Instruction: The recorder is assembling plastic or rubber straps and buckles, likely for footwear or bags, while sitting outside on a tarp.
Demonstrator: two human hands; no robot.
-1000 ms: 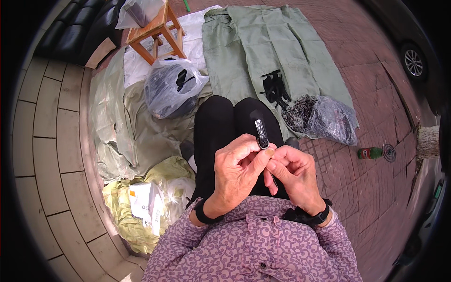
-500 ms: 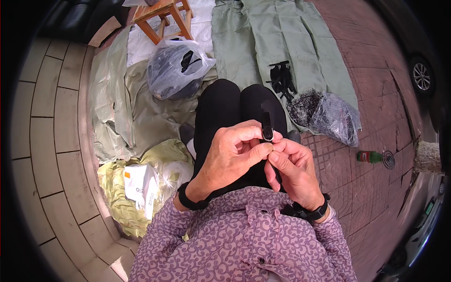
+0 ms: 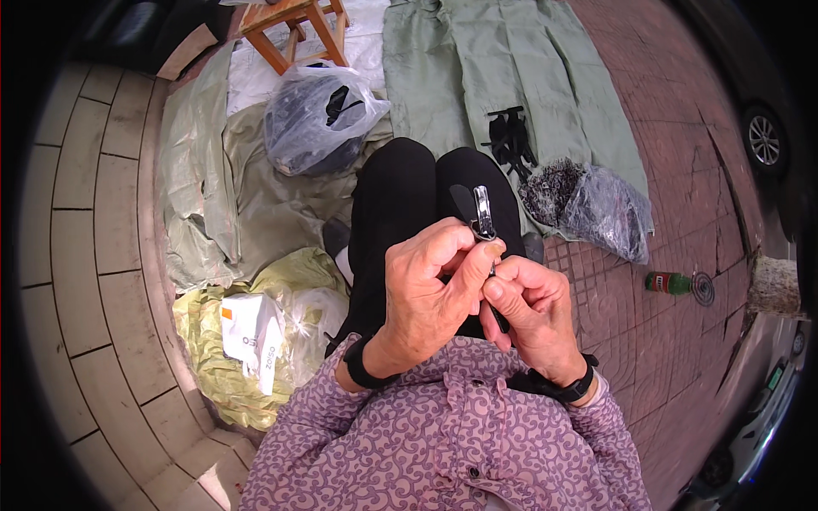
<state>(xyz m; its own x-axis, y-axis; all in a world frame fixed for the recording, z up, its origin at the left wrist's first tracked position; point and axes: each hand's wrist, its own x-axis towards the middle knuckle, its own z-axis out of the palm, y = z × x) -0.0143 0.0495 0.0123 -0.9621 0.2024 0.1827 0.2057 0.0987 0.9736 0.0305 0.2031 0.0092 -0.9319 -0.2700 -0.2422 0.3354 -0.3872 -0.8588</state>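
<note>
Above my lap my two hands meet. My left hand (image 3: pixel 434 277) is closed, thumb and fingers pinching a small shiny nail clipper (image 3: pixel 483 213) that points away from me. Beside the clipper a dark flat flap (image 3: pixel 462 203) sticks up; what it belongs to is hard to tell against my black trousers. My right hand (image 3: pixel 532 311) is closed on a thin black strap (image 3: pixel 498 319), whose end shows below the fingers. Its upper part is hidden between the fingertips, close under the clipper.
Green sheeting (image 3: pixel 426 77) covers the ground ahead, bearing a bundle of black straps (image 3: pixel 509 140) and a clear bag of small dark pieces (image 3: pixel 605 213). Left lie a stuffed plastic bag (image 3: pixel 315 119) and a white bag (image 3: pixel 251 332). A wooden stool (image 3: pixel 294 25) and green bottle (image 3: pixel 667 283) stand farther out.
The clipper has tilted and risen slightly, so its shiny metal side now shows. My left hand has turned a little, its wrist shifting right. The right hand has barely moved.
</note>
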